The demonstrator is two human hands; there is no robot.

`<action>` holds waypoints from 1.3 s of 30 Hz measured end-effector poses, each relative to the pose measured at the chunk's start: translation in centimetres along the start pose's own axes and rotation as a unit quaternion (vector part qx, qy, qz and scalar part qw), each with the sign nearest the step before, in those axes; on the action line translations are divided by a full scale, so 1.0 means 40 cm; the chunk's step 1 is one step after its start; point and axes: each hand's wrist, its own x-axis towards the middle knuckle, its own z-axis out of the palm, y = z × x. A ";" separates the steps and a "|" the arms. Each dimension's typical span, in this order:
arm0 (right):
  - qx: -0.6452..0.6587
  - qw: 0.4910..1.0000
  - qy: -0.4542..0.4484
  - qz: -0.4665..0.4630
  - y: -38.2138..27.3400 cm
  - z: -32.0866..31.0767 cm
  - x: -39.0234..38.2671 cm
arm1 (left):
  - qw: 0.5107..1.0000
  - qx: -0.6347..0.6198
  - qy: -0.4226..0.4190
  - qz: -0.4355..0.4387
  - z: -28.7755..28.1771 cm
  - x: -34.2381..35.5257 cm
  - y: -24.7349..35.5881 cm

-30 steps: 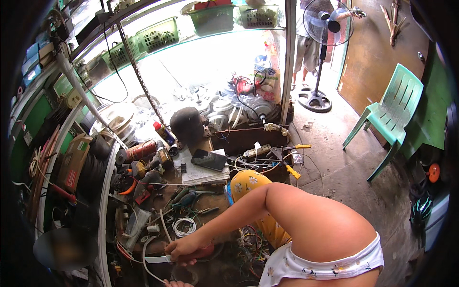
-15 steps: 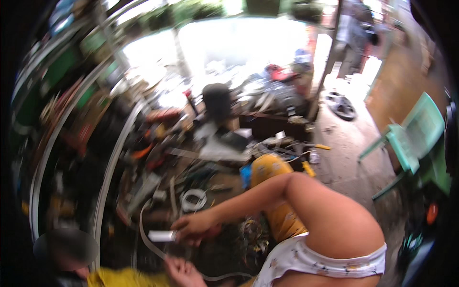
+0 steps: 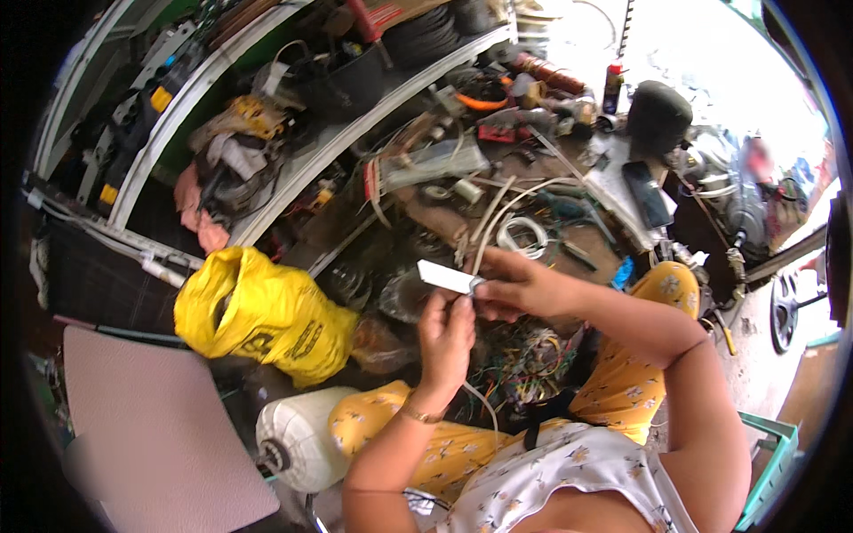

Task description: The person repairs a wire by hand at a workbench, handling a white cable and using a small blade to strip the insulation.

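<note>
1. Cluttered workshop corner, low workbench heaped with wires, tools and scrap; long white shelf rail slanting above it.
2. Landmark for all places: yellow sack, lying left of centre, mouth crumpled toward upper left.
3. Small white flat strip held up to the right of yellow sack, roughly level with its top edge, in front of the bench clutter.
4. Long axis of strip: running from upper left down to lower right, free end pointing back toward the sack.
5. Right hand further right of the sack, fingers closed, pinching the strip's lower-right end.
6. Left hand right of the sack and just under the strip, fingers curled up, fingertips touching or almost touching the strip's underside near the same end; firm clamp or not, cannot tell.
7. Key relation: strip sticks out leftward from the right-hand pinch; left hand sits directly below it, so nearer to the free length than the right.
8. Thin white cable trailing down below the left hand, right of the sack.
9. White cable coil on the bench, up and right from the sack, just above the right hand.
10. White plastic jug below the sack, beside a knee in yellow floral cloth.
11. Grey-pink flat board lower left of the sack.
</note>
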 end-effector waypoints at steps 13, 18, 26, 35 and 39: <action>-0.040 0.999 -0.020 -0.022 -0.019 -0.046 -0.042 | 0.988 0.116 -0.006 0.101 0.028 0.021 -0.030; 0.002 1.000 -0.017 0.007 -0.031 -0.051 -0.039 | 0.985 0.124 -0.002 0.116 0.035 0.024 -0.023; 0.008 1.000 0.003 0.001 -0.019 -0.056 -0.035 | 0.975 0.148 -0.034 0.164 0.032 0.037 -0.023; 0.012 0.991 0.122 -0.047 -0.064 -0.142 -0.034 | 0.974 0.178 -0.029 0.138 0.042 0.004 -0.038; -0.026 0.995 0.093 -0.003 -0.084 -0.157 -0.053 | 0.996 0.068 -0.007 0.055 0.034 0.007 -0.042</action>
